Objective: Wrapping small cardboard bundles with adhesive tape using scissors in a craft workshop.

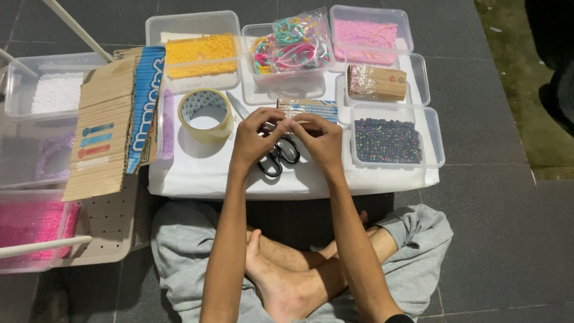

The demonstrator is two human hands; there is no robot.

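Head view looking straight down, and both hands meet at the centre of the frame: the left hand (254, 140) and the right hand (321, 140) have their fingertips drawn together, pinching something small between them that is too tiny to make out. Right beneath them lie black-handled scissors (277, 157) on the white counter (197, 176). Just left of the hands sits a roll of clear tape (205, 113). To the right, a clear tub of dark multicoloured beads (387, 140). Along the top of the frame, a tub of yellow beads (200, 55), a bag of colourful bracelets (293, 43), and a tub of pink beads (365, 33). At left, a cardboard flap (107, 128) leans over more clear tubs.
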